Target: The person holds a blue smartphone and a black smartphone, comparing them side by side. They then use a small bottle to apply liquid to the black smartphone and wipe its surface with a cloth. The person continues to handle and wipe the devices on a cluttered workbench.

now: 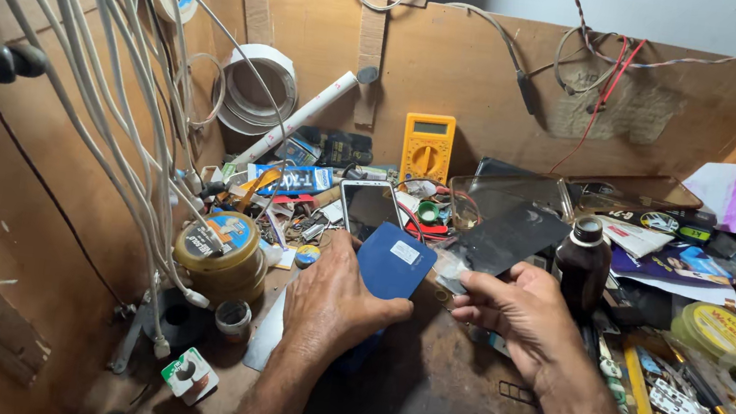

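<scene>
Phone repair at a cluttered bench
Left hand [333,301] clasps blue phone back [394,259]; right hand [518,314] pinches dark glass panel [504,238], which could crack against the brown bottle [584,262] at 3 o'clock.

Multimeter [427,148] stands behind phone [369,207]; tin [221,253] lies left of left hand [333,303], bottle [583,264] right of right hand [518,317].

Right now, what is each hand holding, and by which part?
The left hand grips the blue phone by its lower end. The right hand pinches the dark glass panel at its lower left corner between thumb and fingers.
</scene>
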